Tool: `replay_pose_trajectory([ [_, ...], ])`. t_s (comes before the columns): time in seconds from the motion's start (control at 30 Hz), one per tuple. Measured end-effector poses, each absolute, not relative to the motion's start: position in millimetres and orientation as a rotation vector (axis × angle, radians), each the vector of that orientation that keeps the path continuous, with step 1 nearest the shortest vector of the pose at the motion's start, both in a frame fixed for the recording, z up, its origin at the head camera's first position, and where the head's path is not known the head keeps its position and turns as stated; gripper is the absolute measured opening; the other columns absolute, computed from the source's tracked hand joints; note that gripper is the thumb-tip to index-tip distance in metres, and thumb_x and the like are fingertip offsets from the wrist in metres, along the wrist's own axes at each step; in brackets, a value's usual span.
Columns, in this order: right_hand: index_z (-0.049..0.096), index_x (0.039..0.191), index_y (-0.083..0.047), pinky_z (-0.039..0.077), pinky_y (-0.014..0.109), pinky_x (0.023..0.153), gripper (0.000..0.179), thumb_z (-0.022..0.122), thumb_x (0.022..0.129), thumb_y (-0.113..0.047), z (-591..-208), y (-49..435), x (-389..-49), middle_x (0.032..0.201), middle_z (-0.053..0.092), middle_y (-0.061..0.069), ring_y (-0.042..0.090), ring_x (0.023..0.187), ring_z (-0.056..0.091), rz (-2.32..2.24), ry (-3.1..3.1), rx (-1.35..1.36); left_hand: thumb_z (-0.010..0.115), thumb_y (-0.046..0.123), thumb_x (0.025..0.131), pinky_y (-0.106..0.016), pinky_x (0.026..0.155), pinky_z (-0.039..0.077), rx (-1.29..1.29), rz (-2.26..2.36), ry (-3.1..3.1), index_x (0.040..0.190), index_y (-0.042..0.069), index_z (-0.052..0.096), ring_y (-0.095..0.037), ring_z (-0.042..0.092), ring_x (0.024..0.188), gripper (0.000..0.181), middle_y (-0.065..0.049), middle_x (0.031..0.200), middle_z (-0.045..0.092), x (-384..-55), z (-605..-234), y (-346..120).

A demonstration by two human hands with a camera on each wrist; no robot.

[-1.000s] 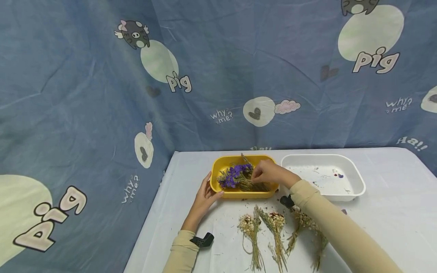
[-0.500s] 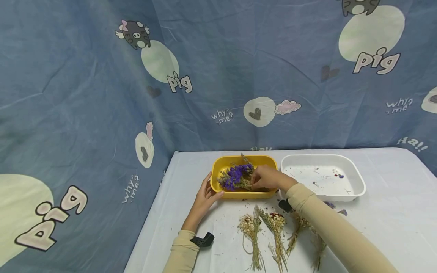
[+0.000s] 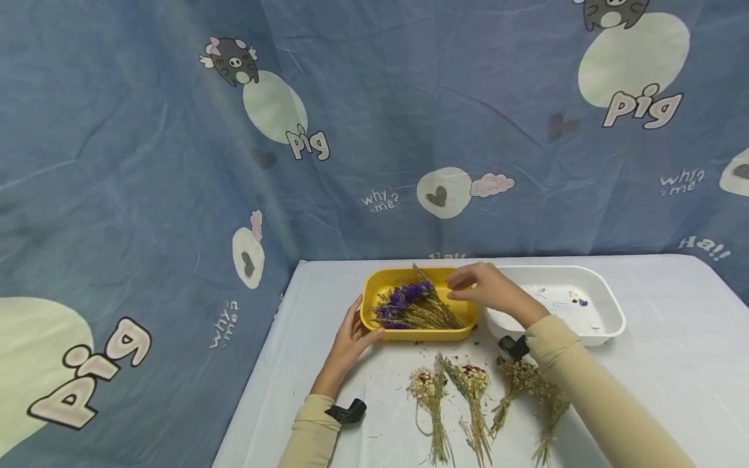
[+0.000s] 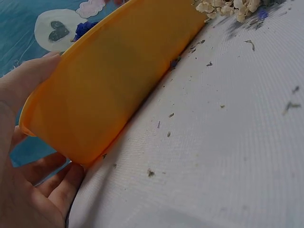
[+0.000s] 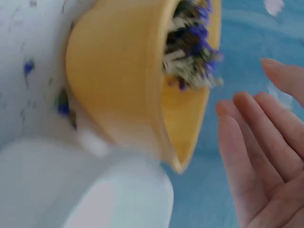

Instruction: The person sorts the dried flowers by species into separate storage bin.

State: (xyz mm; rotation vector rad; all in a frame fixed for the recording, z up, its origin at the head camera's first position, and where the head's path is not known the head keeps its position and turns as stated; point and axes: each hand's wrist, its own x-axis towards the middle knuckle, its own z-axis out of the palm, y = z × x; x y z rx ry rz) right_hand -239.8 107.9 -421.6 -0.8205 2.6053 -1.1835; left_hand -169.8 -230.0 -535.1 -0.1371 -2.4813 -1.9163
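Observation:
My left hand point(image 3: 349, 337) grips the left end of a yellow plastic tray point(image 3: 424, 335). In the left wrist view, its thumb lies at the rim and the fingers point(image 4: 64, 187) reach around the end wall. Inside the tray, dried purple flowers point(image 3: 404, 298) lie with their straw-coloured stems point(image 3: 435, 313) slanting to the right. Over the tray's right end hovers my right hand point(image 3: 490, 287), its fingers apart from the thumb and nothing between them. The right wrist view shows those fingers point(image 5: 266, 142) extended beside the tray's blurred rim.
A white tray point(image 3: 616, 315) with scattered petals and bits stands right of the yellow one. Several dried bunches lie in front, among them a pale-headed bunch point(image 3: 430, 403) and another bunch point(image 3: 475, 396). Crumbs dot the white table point(image 3: 374, 442). A printed blue curtain point(image 3: 374, 130) hangs behind.
My right hand has let go of the dried flowers and risen to the right, opening its fingers. The stems now show uncovered. My left hand stays on the yellow tray.

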Motion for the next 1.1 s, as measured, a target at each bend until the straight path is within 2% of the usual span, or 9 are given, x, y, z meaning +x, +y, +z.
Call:
replay_pose_trajectory([
  [0.1,0.073,0.126,-0.006,0.061,0.052,0.097,0.036,0.077,0.095,-0.023,-418,131,-234,0.124,0.074,0.017,0.033,0.112,0.072,-1.252,2.674,-0.749,0.08,0.033,0.092,-0.043,0.12,0.045,-0.127,-1.886,-2.502,0.165,0.035,0.022,-0.031,0.048,0.146,0.094,-0.011,0.157,0.048,-169,-532,-231],
  [0.23,0.07,0.131,-0.006,0.061,0.05,0.097,0.042,0.076,0.096,-0.028,-416,164,-222,0.13,0.071,0.018,0.037,0.119,0.068,-1.326,2.757,-0.653,0.082,0.034,0.09,-0.041,0.115,0.051,-0.12,-1.801,-2.526,0.163,0.033,0.03,-0.031,0.054,0.141,0.089,-0.011,0.154,0.052,-168,-525,-236],
  [0.4,0.065,0.137,-0.005,0.053,0.057,0.107,0.05,0.076,0.096,-0.032,-421,207,-203,0.14,0.064,0.021,0.045,0.129,0.059,-1.359,2.913,-0.537,0.08,0.033,0.092,-0.032,0.101,0.06,-0.101,-1.683,-2.53,0.153,0.027,0.051,-0.025,0.066,0.121,0.067,-0.009,0.136,0.065,-166,-519,-247],
  [0.6,0.049,0.153,-0.008,0.032,0.082,0.107,0.072,0.077,0.094,-0.038,-439,250,-180,0.163,0.032,0.031,0.06,0.146,0.03,-1.359,2.99,-0.253,0.077,0.026,0.095,-0.024,0.066,0.06,-0.089,-1.62,-2.491,0.125,0.011,0.067,-0.019,0.07,0.082,0.035,-0.011,0.101,0.073,-154,-512,-251],
  [0.73,0.037,0.161,-0.012,0.021,0.086,0.109,0.081,0.076,0.095,-0.037,-457,274,-170,0.168,0.019,0.03,0.061,0.151,0.017,-1.451,2.969,-0.087,0.077,0.02,0.095,-0.02,0.058,0.055,-0.114,-1.618,-2.535,0.108,0.012,0.069,-0.014,0.065,0.073,0.017,-0.007,0.092,0.072,-138,-512,-241],
  [0.83,0.029,0.164,-0.01,0.019,0.08,0.117,0.087,0.076,0.095,-0.036,-470,288,-163,0.169,0.018,0.029,0.059,0.153,0.015,-1.526,2.958,0.016,0.077,0.021,0.095,-0.019,0.06,0.056,-0.19,-1.593,-2.631,0.101,0.014,0.07,-0.008,0.063,0.072,0.011,-0.002,0.089,0.071,-124,-514,-224],
  [0.93,0.021,0.166,-0.01,0.017,0.062,0.129,0.092,0.075,0.096,-0.035,-482,295,-156,0.171,0.016,0.025,0.05,0.156,0.014,-1.603,2.906,0.063,0.076,0.028,0.095,-0.02,0.059,0.057,-0.325,-1.543,-2.757,0.096,0.015,0.07,-0.004,0.062,0.066,0.014,0.001,0.082,0.071,-110,-515,-202],
  [1.0,0.015,0.167,-0.012,0.012,0.056,0.131,0.094,0.074,0.097,-0.033,-489,299,-152,0.173,0.01,0.021,0.044,0.159,0.009,-1.661,2.845,0.055,0.076,0.034,0.095,-0.02,0.057,0.056,-0.41,-1.514,-2.831,0.092,0.017,0.07,-0.003,0.06,0.061,0.018,0.005,0.076,0.07,-101,-516,-188],
  [1.1,0.009,0.168,-0.019,0.017,0.047,0.132,0.096,0.073,0.098,-0.034,-498,302,-147,0.175,0.003,0.016,0.044,0.159,0.008,-1.691,2.783,0.097,0.076,0.041,0.094,-0.019,0.053,0.052,-0.475,-1.473,-2.895,0.084,0.022,0.07,-0.001,0.056,0.055,0.022,0.01,0.069,0.065,-88,-514,-167],
])
